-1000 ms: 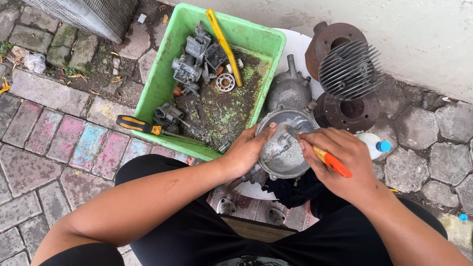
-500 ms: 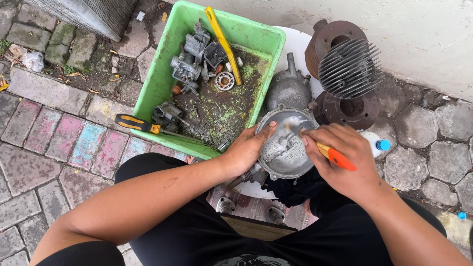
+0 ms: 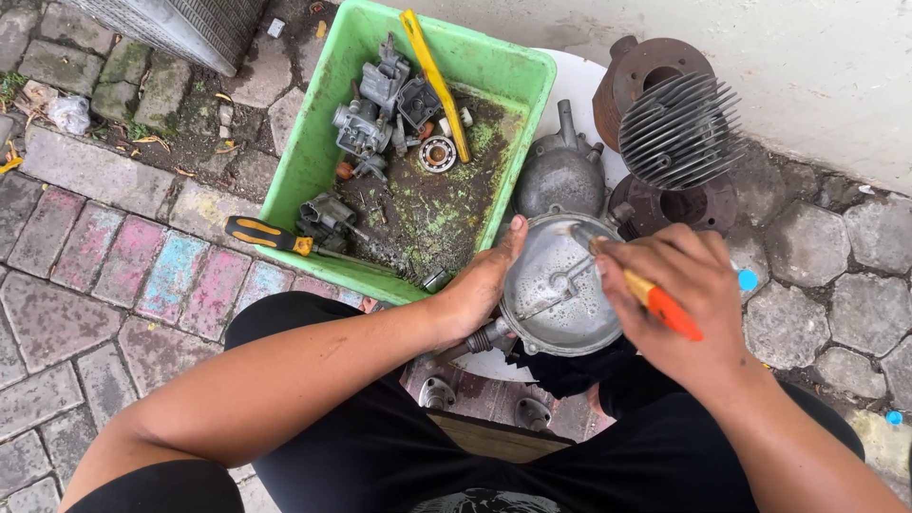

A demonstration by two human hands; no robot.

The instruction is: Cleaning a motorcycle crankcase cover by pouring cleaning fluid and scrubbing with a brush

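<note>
Gripping hands first: my left hand point(image 3: 483, 281) is clasping the left rim of the round metal cover point(image 3: 556, 290), and my right hand point(image 3: 686, 285) is closing around an orange-handled brush point(image 3: 655, 301), whose tip is touching the cover's far edge. I am seeing the green tub point(image 3: 309, 161) lying far left of the cover, the finned cylinder point(image 3: 682, 128) sitting far right, a black-and-yellow screwdriver point(image 3: 271, 236) resting across the tub's near rim, and a bearing point(image 3: 437, 154) lying inside.

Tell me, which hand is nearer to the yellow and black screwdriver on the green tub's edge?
Left. The left hand grips the round metal cover's side facing the screwdriver; the right hand is beyond the cover.
</note>
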